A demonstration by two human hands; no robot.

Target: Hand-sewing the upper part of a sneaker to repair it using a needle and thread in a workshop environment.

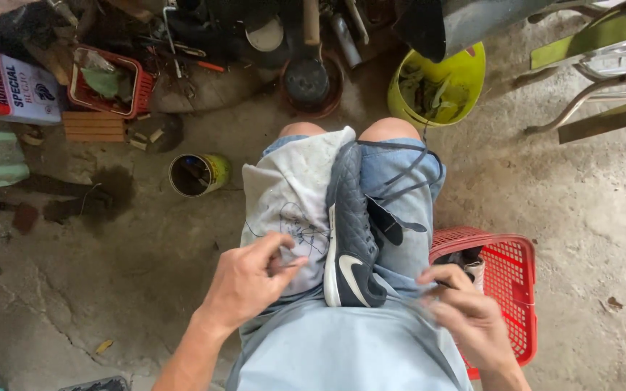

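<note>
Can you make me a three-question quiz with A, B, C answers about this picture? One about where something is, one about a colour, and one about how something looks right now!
1. Where does the dark shoe lie?
A. On the person's lap
B. Inside the yellow bucket
C. On the concrete floor

2. What colour is the plastic basket beside the person's right hand?
A. Blue
B. Red
C. White

3. How are the shoe's laces?
A. Tied in a neat bow
B. Taken right out
C. Loose and spread over the knee

Answers:
1. A, the shoe rests between the thighs, next to a white cloth.
2. B, its mesh walls are bright red.
3. C, the dark laces trail untied across the denim shorts.

The left hand pinches something small by the cloth; what it is, I cannot tell.
</note>
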